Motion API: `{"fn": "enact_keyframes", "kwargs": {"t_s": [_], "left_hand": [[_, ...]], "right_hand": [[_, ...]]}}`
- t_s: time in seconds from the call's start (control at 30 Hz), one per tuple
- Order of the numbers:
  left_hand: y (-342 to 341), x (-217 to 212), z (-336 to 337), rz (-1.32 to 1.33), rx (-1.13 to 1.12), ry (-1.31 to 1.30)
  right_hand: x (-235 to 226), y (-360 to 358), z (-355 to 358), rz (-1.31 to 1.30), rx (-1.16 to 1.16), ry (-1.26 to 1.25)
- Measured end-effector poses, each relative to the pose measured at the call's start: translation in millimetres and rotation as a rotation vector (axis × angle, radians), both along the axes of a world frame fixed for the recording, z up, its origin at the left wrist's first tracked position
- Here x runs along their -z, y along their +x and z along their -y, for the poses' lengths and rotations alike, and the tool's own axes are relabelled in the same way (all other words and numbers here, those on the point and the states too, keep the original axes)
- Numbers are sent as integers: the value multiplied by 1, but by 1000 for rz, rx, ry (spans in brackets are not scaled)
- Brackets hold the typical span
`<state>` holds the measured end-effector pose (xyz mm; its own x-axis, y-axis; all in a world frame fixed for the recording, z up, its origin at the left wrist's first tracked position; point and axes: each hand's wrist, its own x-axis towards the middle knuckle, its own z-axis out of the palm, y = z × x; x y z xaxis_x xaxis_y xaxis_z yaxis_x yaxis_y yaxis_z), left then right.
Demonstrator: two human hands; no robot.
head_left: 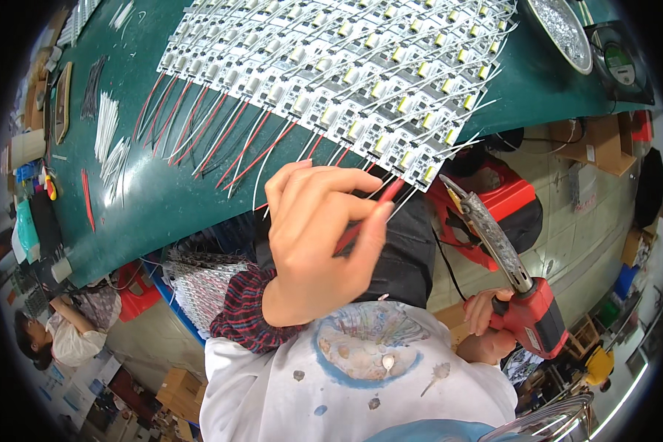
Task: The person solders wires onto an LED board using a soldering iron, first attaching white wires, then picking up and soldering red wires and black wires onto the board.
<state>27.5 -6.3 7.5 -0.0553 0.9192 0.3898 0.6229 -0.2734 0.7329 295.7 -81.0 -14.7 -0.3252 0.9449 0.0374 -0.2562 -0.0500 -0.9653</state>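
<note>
pinching a red wire (393, 190) between thumb and forefinger of the left hand (320, 239), just beside the near edge of a white circuit-board panel (339, 66). gripping a soldering iron (497, 243) by its red handle in the right hand (486, 345), with fingers curled around it. aiming the metal tip far and left, just beside the panel's near right corner; cannot tell whether touching it.

at the far middle of a green table (169, 214), the panel, jutting past the edge at that corner. bearing rows of small white and yellow components under thin pale wires; trailing red, black and white wires (221, 140) along the near left edge.

on the table's left, dark wires (93, 87) far, bundled white wires (107, 125) nearer, loose red wires (88, 199) nearest. at far right, a dish (588, 62) of silvery material beside a black device (604, 70). beyond the table on the right, a red plastic stool (512, 206) and a cardboard box (597, 147). at near left, a blue crate (175, 308) and, farther left, a seated person (77, 339).
</note>
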Motion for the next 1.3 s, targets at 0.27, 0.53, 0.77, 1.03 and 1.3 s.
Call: {"fn": "enact_keyframes", "kwargs": {"t_s": [0.27, 0.53, 0.77, 1.03, 1.3], "left_hand": [[15, 6, 2, -99, 14, -32], [18, 9, 1, -130, 8, -48], [17, 9, 4, -140, -1, -28], [20, 11, 2, -130, 7, -19], [13, -1, 1, -149, 2, -26]], "right_hand": [[-3, 7, 7, -75, 32, -115], [4, 15, 19, -142, 47, -164], [4, 20, 16, -49, -32, -89], [1, 9, 11, 123, 56, -9], [-1, -1, 6, 154, 175, -202]]}}
